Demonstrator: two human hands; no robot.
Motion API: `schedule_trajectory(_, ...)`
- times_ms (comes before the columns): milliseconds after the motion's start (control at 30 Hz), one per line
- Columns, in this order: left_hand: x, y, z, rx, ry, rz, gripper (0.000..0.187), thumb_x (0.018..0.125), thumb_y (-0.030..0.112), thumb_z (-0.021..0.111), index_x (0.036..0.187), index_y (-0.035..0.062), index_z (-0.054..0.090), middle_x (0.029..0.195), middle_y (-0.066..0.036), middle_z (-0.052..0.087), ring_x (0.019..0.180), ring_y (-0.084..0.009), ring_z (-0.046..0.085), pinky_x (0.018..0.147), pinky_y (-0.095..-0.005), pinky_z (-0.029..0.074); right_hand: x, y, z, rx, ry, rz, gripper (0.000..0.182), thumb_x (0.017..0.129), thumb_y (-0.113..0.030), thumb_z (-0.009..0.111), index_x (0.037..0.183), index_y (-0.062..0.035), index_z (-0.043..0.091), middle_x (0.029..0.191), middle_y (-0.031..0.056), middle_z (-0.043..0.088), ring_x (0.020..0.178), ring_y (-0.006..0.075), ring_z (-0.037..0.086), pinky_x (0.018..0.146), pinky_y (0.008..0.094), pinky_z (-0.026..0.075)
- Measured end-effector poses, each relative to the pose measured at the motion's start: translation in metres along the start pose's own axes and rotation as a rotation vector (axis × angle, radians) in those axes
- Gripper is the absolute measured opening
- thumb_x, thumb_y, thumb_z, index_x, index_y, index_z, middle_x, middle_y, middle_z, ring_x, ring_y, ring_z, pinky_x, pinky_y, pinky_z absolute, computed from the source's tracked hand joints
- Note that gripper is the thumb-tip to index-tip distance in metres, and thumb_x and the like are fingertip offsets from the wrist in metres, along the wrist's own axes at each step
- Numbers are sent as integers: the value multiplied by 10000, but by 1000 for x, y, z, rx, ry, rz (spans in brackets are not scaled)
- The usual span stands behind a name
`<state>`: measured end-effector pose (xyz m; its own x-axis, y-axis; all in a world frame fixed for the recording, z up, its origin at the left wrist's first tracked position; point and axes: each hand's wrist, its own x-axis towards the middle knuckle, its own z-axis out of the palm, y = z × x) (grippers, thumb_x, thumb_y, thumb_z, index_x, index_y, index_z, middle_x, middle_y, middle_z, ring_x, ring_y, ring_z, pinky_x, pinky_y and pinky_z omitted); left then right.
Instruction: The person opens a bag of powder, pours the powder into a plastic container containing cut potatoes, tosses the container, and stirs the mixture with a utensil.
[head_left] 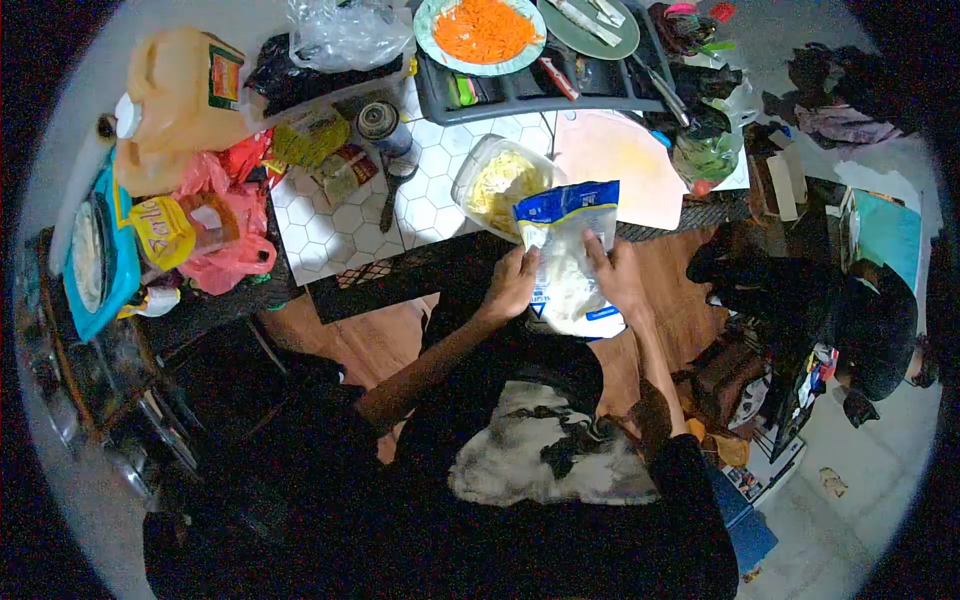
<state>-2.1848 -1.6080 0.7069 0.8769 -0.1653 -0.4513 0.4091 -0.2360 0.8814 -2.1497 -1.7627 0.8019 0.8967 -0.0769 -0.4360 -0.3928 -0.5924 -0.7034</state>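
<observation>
Between my two hands, upright over my lap, is a blue and white plastic pouch [568,275] with white contents showing through. My left hand [512,283] grips its left side, thumb on the front. On the right side, my right hand [616,272] is closed round it, thumb also on the front. Just behind the pouch stands a clear plastic tub [468,172] of pale yellow shreds [503,188]; the pouch's top overlaps its right edge in this view. A pink cutting board [615,165] lies to the right of the tub.
At the back, a dark tray [560,92] carries a plate of grated carrot [484,32] and a green plate [590,45]. A spoon [393,190] and a can [379,125] are on the hexagon-patterned surface [325,230]. Bags and a large jug [185,85] crowd the left.
</observation>
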Motion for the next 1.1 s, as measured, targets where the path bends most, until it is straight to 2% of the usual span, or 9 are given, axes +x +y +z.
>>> schedule_trajectory(67, -2, -26, 11, -75, -22, -7, 390, 920, 341, 441, 1065, -1, 557, 945, -167, 622, 834, -244, 589, 762, -352, 437, -3, 4, 0, 9, 12, -14, 425, 883, -327, 528, 755, 72, 595, 596, 143, 571, 544, 127, 491, 525, 309, 411)
schedule_trajectory(133, -1, -34, 14, -152, -47, -4, 379, 920, 332, 446, 1069, 2, 558, 944, -152, 624, 829, -226, 584, 765, -347, 435, 2, 14, -6, -334, -75, -72, 426, 887, -325, 524, 754, 74, 598, 580, 133, 564, 532, 135, 497, 524, 314, 415)
schedule_trajectory(300, -9, -27, 4, -192, -71, 25, 370, 927, 317, 436, 1096, 8, 551, 941, -123, 629, 839, -190, 576, 769, -336, 436, -3, 17, 3, -281, -86, -26, 389, 888, -299, 526, 780, 65, 608, 580, 126, 570, 526, 144, 516, 518, 320, 416)
schedule_trajectory(367, -4, -26, 7, -200, -45, 57, 382, 932, 325, 426, 1109, 5, 539, 959, -131, 630, 834, -204, 583, 770, -339, 441, 0, 7, -2, -120, -8, -71, 494, 883, -391, 481, 784, 67, 638, 675, 266, 598, 626, 364, 622, 589, 418, 475)
schedule_trajectory(600, 20, -6, 27, -133, -94, 161, 337, 932, 275, 417, 1069, -6, 544, 895, -145, 620, 819, -215, 584, 749, -344, 445, -2, 29, -20, -226, 72, -22, 449, 876, -350, 516, 823, 84, 621, 716, 254, 617, 647, 321, 635, 588, 385, 477)
schedule_trajectory(667, 27, 3, 33, -67, -163, 112, 297, 912, 218, 398, 1047, -18, 519, 952, -268, 580, 927, -408, 552, 781, -448, 432, -4, 24, -26, -106, 165, -19, 455, 879, -353, 512, 790, 80, 621, 687, 245, 614, 623, 300, 631, 579, 390, 469)
schedule_trajectory(733, 33, 7, 36, -84, -163, 89, 312, 909, 227, 392, 1051, -18, 523, 968, -277, 572, 953, -412, 539, 811, -451, 417, 1, 26, -28, -64, 202, -46, 477, 884, -372, 496, 779, 76, 622, 676, 244, 609, 604, 299, 624, 569, 386, 464)
schedule_trajectory(800, 37, 5, 37, 15, -30, 186, 323, 909, 234, 385, 1055, -19, 522, 965, -275, 574, 942, -412, 544, 802, -445, 420, 4, 11, -31, -185, 1, -24, 495, 885, -389, 487, 802, 81, 617, 698, 253, 610, 636, 317, 630, 581, 389, 464)
schedule_trajectory(1100, 55, 7, 5, -26, 2, 54, 328, 925, 245, 386, 995, -30, 551, 883, -236, 603, 839, -374, 587, 743, -418, 437, 31, 22, 1, -209, 38, -125, 482, 897, -381, 452, 832, 71, 607, 746, 276, 600, 735, 397, 615, 661, 436, 466)
